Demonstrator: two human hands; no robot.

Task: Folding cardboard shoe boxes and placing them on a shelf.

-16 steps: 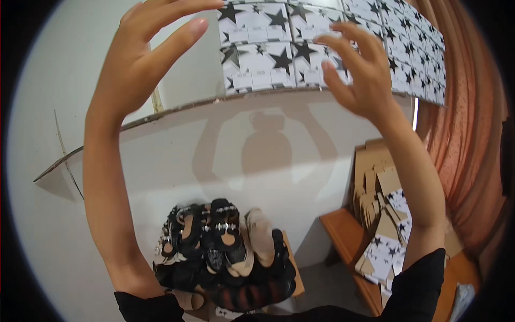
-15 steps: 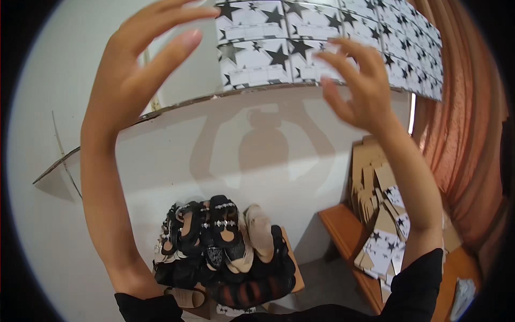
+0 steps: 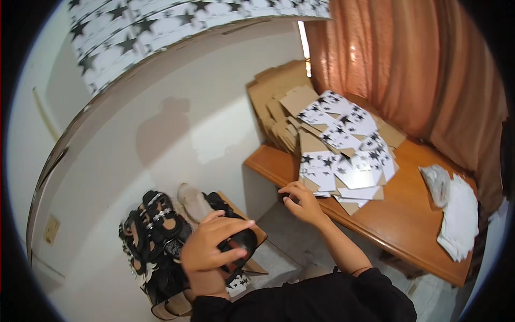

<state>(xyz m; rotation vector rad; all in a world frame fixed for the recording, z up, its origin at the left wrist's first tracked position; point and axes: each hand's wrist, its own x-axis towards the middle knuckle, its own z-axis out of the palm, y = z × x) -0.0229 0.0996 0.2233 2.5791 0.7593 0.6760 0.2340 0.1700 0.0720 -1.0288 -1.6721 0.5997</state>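
Head view: both hands apart and low, one over shoes, one by a table

Left hand [image 3: 217, 241], lower middle of the frame, is spread, thumb well away from the fingers, and looks empty. It overlaps a dark shoe [image 3: 248, 241] in the picture; whether they touch, I cannot tell. Right hand [image 3: 302, 203], just right of centre, is half open with loosely bent fingers, seemingly empty, at the near edge of a wooden table [image 3: 407, 231].

Around the left hand, lower left, are black sandals [image 3: 161, 217] with shiny straps and a beige shoe [image 3: 194, 203]. Beyond the right hand, flattened star-printed boxes [image 3: 343, 137] overlap on the table. Farther right lie a clear plastic bag [image 3: 437, 185] and white sheets [image 3: 460, 217]. An orange-brown curtain [image 3: 397, 59] hangs upper right; assembled star-printed boxes [image 3: 142, 27] line the upper left.
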